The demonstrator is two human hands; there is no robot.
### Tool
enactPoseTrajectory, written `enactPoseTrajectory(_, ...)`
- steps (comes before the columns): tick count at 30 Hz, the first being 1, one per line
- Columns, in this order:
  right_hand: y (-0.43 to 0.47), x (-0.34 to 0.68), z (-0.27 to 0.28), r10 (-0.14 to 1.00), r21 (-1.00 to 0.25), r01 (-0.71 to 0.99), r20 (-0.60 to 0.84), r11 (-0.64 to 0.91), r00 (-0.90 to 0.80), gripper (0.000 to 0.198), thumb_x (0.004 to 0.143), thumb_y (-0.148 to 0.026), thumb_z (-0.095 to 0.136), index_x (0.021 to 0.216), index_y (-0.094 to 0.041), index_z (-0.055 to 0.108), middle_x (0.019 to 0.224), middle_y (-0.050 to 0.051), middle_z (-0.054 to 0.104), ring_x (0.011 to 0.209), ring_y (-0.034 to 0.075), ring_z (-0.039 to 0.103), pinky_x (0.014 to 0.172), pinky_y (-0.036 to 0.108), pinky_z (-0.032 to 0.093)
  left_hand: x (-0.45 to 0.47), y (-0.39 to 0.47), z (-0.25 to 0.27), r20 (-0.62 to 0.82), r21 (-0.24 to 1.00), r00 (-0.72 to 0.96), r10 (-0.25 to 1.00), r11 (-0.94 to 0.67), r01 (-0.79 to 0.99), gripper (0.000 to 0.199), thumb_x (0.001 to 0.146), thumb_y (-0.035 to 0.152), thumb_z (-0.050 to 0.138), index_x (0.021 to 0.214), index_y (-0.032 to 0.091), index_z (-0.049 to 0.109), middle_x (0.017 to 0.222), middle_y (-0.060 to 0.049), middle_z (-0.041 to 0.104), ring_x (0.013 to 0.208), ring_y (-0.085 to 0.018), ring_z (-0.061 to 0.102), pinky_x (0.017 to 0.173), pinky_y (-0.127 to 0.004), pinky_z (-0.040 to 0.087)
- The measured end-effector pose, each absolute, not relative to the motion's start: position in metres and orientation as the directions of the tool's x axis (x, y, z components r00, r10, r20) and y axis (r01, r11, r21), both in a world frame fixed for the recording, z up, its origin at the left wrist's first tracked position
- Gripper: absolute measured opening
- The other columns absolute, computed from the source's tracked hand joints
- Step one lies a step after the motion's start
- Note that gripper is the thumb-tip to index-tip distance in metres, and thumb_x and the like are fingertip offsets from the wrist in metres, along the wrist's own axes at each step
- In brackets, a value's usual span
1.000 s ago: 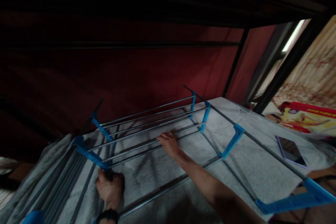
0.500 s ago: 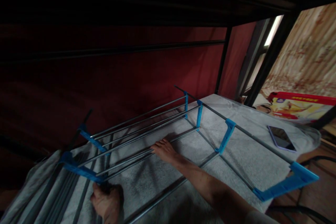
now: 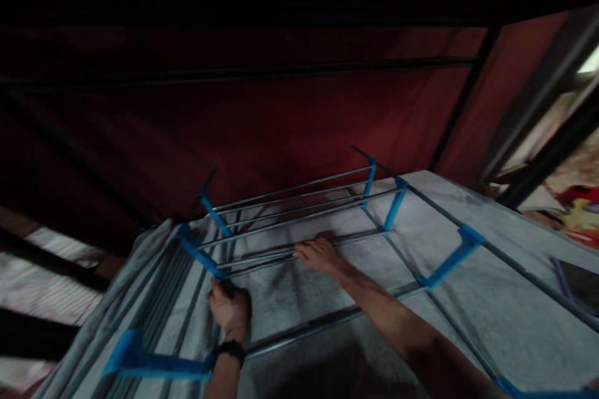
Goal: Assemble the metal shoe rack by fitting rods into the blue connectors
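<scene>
A rack of thin metal rods [image 3: 299, 221] and blue plastic brackets lies on a grey cloth. My left hand [image 3: 229, 310], with a black band at the wrist, is closed at the lower end of a blue bracket [image 3: 199, 254]; its fingertips are partly hidden in shadow. Toward the middle of the rack, my right hand [image 3: 319, 254] has its fingers curled over a metal rod [image 3: 262, 257]. The free end of one rod shows just past the bracket at the right. A thicker grey pole [image 3: 304, 332] crosses nearer to me.
Several loose grey tubes [image 3: 156, 299] lie at the left on the grey cloth [image 3: 468, 206]. A dark red curtain [image 3: 281, 131] hangs behind a dark metal frame [image 3: 458, 100]. Part of a phone [image 3: 578, 280] shows at the right edge.
The view has swung left, so the rack and both hands appear farther right and the phone is partly cut off. Another blue bracket now shows at lower left. Both hands keep their places.
</scene>
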State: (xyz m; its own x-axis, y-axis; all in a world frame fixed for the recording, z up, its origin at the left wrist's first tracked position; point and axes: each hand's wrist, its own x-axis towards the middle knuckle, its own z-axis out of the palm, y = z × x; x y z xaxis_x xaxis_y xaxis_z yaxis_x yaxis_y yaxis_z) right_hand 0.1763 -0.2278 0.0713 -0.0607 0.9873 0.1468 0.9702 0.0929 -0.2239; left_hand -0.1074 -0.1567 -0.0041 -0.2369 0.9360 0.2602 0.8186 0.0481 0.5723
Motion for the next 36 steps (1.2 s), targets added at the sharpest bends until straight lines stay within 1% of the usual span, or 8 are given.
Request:
enactPoseTrajectory(6,-0.223,0.184,0.095,0.996,-0.177,0.980,0.019,0.091,-0.089,0.037,0.107,-0.048,0.039,0.121,-0.032,0.070,0.113,0.005,0.078,0.103,0.022,0.071,0.089,0.034,0.045,-0.097,-0.167,0.003,0.215,0.674,-0.282,0.935,0.067,0.736,0.079,0.080,0.008,0.058,0.156,0.004,0.036,0.123,-0.019,0.060,0.115,-0.029,0.062,0.104,-0.038,0.049)
enactPoseTrajectory(10,-0.219,0.186,0.115,0.991,-0.150,0.980,-0.001,0.129,-0.131,0.033,0.106,-0.044,0.043,0.112,-0.030,0.072,0.102,0.005,0.078,0.096,0.021,0.071,0.083,0.032,0.043,-0.097,-0.170,0.000,0.224,0.745,-0.294,0.929,0.031,0.666,0.077,0.078,0.003,0.054,0.153,0.006,0.042,0.125,-0.019,0.060,0.119,-0.029,0.060,0.109,-0.040,0.046)
enactPoseTrajectory(14,-0.217,0.188,0.125,0.990,-0.167,0.978,-0.029,0.128,-0.134,0.030,0.104,-0.042,0.046,0.106,-0.030,0.074,0.096,0.003,0.077,0.090,0.020,0.070,0.076,0.029,0.040,-0.095,-0.171,-0.001,0.228,0.798,-0.314,0.922,0.008,0.603,0.079,0.075,-0.001,0.052,0.152,0.011,0.044,0.124,-0.016,0.061,0.121,-0.029,0.059,0.112,-0.042,0.045)
enactPoseTrajectory(22,-0.204,0.196,0.126,0.980,-0.194,0.962,-0.020,0.190,-0.197,0.032,0.104,-0.044,0.047,0.109,-0.029,0.075,0.098,0.004,0.077,0.091,0.021,0.070,0.076,0.029,0.041,-0.093,-0.175,0.002,0.229,0.796,-0.320,0.919,0.012,0.605,0.076,0.075,-0.001,0.051,0.150,0.008,0.047,0.126,-0.018,0.061,0.120,-0.029,0.059,0.113,-0.041,0.044)
enactPoseTrajectory(26,-0.207,0.196,0.120,0.976,-0.119,0.969,0.049,0.217,-0.213,0.032,0.106,-0.041,0.044,0.105,-0.028,0.073,0.096,0.004,0.076,0.089,0.021,0.070,0.075,0.030,0.041,-0.091,-0.177,0.005,0.241,0.786,-0.316,0.918,0.007,0.619,0.075,0.075,-0.001,0.052,0.150,0.005,0.046,0.131,-0.022,0.058,0.125,-0.031,0.057,0.115,-0.043,0.042)
enactPoseTrajectory(29,-0.213,0.191,0.112,0.967,-0.081,0.971,0.136,0.227,-0.215,0.031,0.107,-0.036,0.043,0.106,-0.025,0.072,0.102,0.007,0.076,0.092,0.022,0.069,0.080,0.032,0.043,-0.090,-0.177,0.007,0.253,0.787,-0.312,0.916,-0.007,0.617,0.079,0.075,0.000,0.054,0.153,0.009,0.042,0.130,-0.021,0.059,0.126,-0.032,0.056,0.115,-0.046,0.042)
enactPoseTrajectory(33,-0.224,0.185,0.100,0.917,-0.049,0.958,0.305,0.284,-0.256,0.033,0.106,-0.029,0.043,0.126,-0.022,0.068,0.120,0.011,0.072,0.108,0.025,0.064,0.101,0.039,0.041,-0.092,-0.176,0.008,0.226,0.797,-0.318,0.921,0.012,0.604,0.076,0.078,0.003,0.053,0.153,0.006,0.040,0.130,-0.022,0.058,0.127,-0.032,0.055,0.116,-0.047,0.041)
enactPoseTrajectory(36,-0.236,0.190,0.090,0.887,-0.052,0.963,0.405,0.266,-0.223,0.042,0.104,-0.024,0.042,0.142,-0.023,0.059,0.132,0.011,0.067,0.118,0.025,0.059,0.110,0.044,0.036,-0.094,-0.175,0.011,0.207,0.801,-0.307,0.929,0.019,0.598,0.075,0.078,0.004,0.053,0.152,0.008,0.042,0.127,-0.020,0.058,0.126,-0.032,0.056,0.113,-0.045,0.044)
